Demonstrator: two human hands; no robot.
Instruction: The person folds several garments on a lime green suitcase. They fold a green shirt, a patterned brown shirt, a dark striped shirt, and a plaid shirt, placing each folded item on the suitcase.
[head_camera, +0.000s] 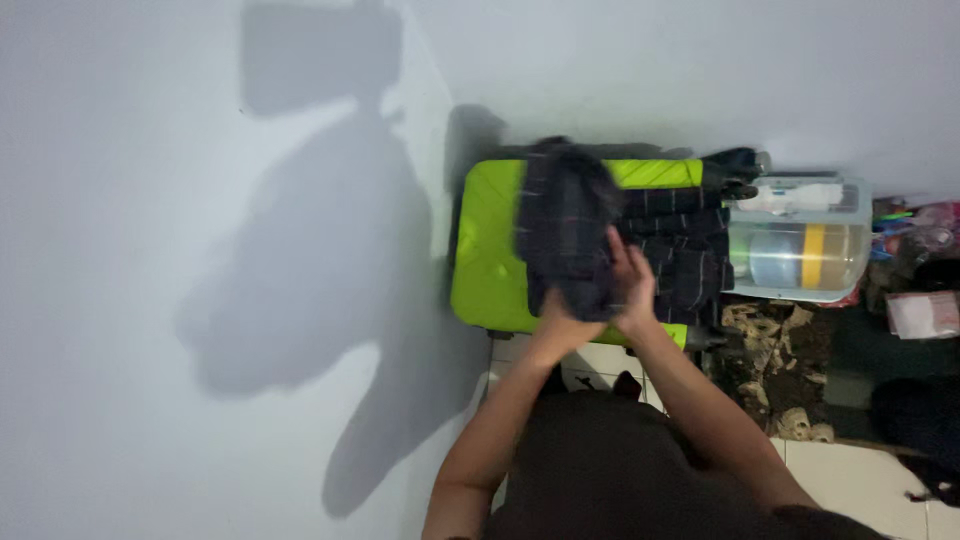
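Head view: left hand (562, 318) and right hand (634, 290) both closed on dark checked cloth garment (568, 235), blurred, lifted just above lime-green hard-shell suitcase (487, 250). Advisable: keep edges aligned, lower flat onto dark striped folded fabric (685, 250) lying on suitcase. Beside it, clear plastic lidded box (800, 240) holding yellow-banded roll (815, 255); other contents indistinct.

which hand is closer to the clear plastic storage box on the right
Right. The right hand grips the dark checked cloth on the side facing the clear plastic storage box; the left hand holds the cloth's lower edge, farther from it.
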